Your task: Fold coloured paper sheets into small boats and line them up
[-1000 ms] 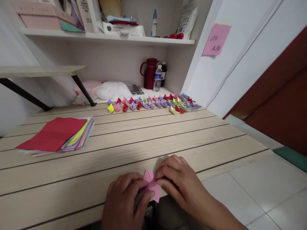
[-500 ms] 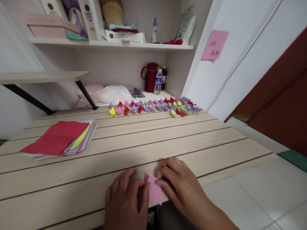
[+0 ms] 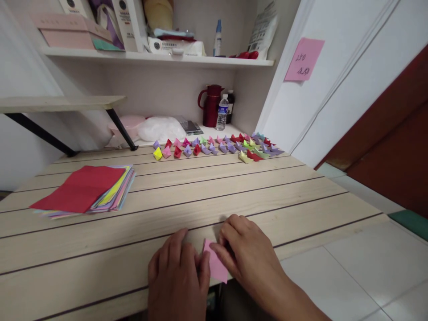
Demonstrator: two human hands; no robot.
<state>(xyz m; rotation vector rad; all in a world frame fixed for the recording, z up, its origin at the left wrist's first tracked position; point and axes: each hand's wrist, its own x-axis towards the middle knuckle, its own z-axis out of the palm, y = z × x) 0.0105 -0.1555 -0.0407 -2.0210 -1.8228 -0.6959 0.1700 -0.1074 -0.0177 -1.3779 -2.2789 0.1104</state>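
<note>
A small folded piece of pink paper [image 3: 218,269] lies at the table's front edge, its lower corner poking out past the edge. My left hand [image 3: 179,274] is curled at its left side, with the thumb against the paper. From the right, my right hand [image 3: 245,247] presses its thumb onto the upper part of the paper, the other fingers bent behind it. Part of the upper fold is hidden by that thumb. Farther back, several folded paper boats [image 3: 256,155] and small folded paper shapes [image 3: 187,151] stand in rows.
A stack of coloured square paper [image 3: 80,189], red on top, lies at left on the slatted wooden table [image 3: 174,187]. Behind the rows are a dark red jug [image 3: 211,107], a water bottle [image 3: 222,113] and a white plastic bag [image 3: 161,129]. A raised shelf board [image 3: 60,103] stands back left.
My right thumb has slid left and up over the top of the pink paper. The upper flap now looks flatter. My left hand stays beside it; the camera view has shifted slightly.
</note>
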